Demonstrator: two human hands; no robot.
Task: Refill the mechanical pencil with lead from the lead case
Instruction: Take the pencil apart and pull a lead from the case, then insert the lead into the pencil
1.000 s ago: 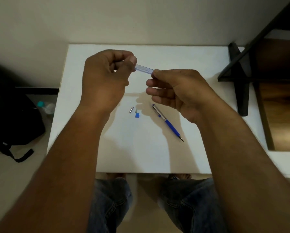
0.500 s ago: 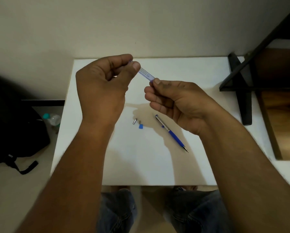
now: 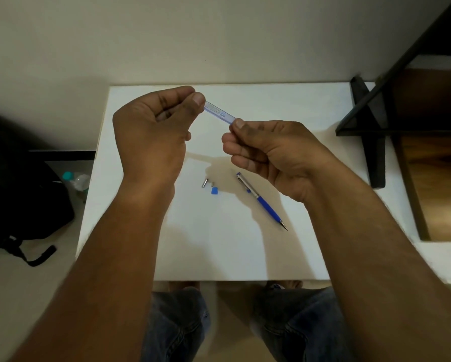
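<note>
A clear, blue-tinted lead case (image 3: 219,112) is held in the air above the white table (image 3: 219,244). My left hand (image 3: 153,137) pinches its upper left end between thumb and fingers. My right hand (image 3: 271,152) pinches its lower right end with the fingertips. The case slopes down to the right. On the table below lies the blue and silver mechanical pencil (image 3: 262,201), tip pointing to the near right. Left of it lie a small silver cap (image 3: 204,183), a tiny grey piece (image 3: 212,183) and a small blue cap (image 3: 214,190).
A black frame (image 3: 370,131) stands on the table's right end beside a wooden shelf (image 3: 436,158). On the floor at left are a black bag (image 3: 23,194) and a plastic bottle (image 3: 79,181). My knees in jeans show below the table's near edge.
Both hands kept hold of the lead case. The case tilted further down to the right, and my head view shifted so the table sits lower in the frame.
</note>
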